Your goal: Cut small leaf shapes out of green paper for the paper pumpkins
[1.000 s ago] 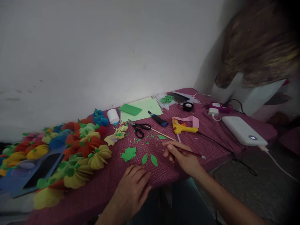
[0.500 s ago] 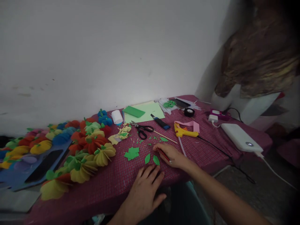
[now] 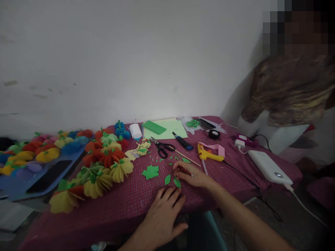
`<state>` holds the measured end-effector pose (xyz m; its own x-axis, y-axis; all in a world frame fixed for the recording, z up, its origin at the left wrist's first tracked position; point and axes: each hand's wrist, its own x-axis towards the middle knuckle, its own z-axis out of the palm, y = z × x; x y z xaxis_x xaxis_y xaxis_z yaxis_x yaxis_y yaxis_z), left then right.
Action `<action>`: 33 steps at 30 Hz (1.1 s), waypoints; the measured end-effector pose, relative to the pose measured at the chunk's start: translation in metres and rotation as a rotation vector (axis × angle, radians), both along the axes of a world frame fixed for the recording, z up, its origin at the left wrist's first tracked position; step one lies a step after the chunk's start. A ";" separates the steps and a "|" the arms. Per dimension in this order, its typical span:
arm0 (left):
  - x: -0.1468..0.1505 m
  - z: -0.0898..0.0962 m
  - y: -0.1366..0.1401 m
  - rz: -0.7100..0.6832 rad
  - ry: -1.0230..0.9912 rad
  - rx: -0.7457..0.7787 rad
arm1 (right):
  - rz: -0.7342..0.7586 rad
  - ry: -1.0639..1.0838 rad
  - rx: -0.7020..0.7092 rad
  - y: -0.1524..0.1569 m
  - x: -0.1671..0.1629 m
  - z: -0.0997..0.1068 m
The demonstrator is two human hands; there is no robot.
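Left hand [image 3: 164,211] palm down, fingers loosely spread, at counter [image 3: 123,198] edge; right hand [image 3: 193,177], apart, pinches red stick [image 3: 186,171], fingers now overlapping green leaf [image 3: 177,183] on counter, beside it earlier.

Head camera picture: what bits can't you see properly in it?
In the head view:
- Far end of the thin red tool: hidden by the right hand holding it.
- Top of the green leaf there: covered by the same hand.
- Numbers on the display of the white power bank: too small and blurry.
- Rest of the left forearm: cut off by the bottom edge.
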<state>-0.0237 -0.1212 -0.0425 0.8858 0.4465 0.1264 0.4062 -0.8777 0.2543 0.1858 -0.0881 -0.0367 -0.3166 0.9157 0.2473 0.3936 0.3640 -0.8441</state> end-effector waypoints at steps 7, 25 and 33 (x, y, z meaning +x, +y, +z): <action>-0.002 -0.002 0.001 -0.002 -0.031 -0.018 | -0.099 -0.044 0.016 -0.003 0.000 0.009; -0.009 0.000 0.001 0.028 -0.228 -0.057 | -0.199 -0.106 0.081 -0.001 0.013 -0.005; 0.001 0.011 0.036 0.381 -0.168 0.114 | -0.396 -0.146 0.177 0.019 0.063 0.018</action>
<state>-0.0224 -0.0856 -0.0316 0.6229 0.7126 0.3229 0.6680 -0.6992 0.2546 0.2487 -0.0690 -0.0188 0.0063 0.9208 0.3900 0.6420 0.2953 -0.7076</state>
